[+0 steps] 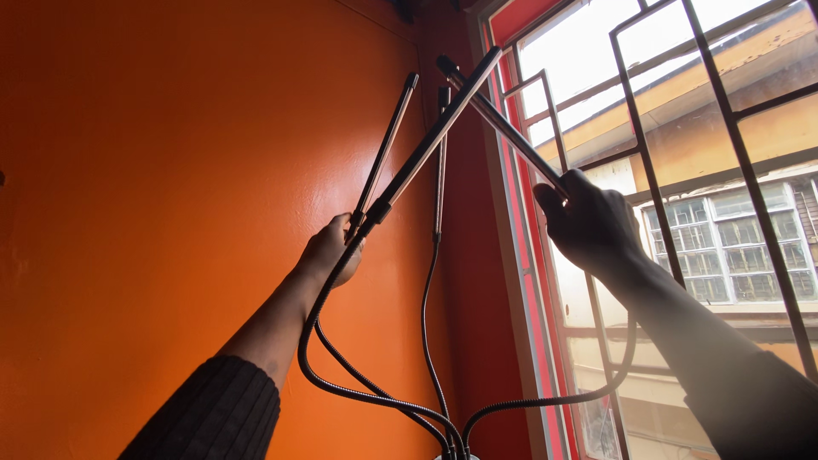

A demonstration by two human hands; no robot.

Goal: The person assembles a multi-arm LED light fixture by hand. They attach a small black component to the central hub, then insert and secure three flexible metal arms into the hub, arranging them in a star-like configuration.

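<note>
Two lamp bars [426, 136] are gripped, one in each closed hand: left [331, 251], right [588, 223]. Crossed bars could be knocked together.

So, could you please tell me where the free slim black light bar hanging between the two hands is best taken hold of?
Probably at the lower end of the free light bar, where it meets its black gooseneck. It stands nearly upright and untouched, so come from the window side with the right hand; the left hand already grips two bars.
</note>
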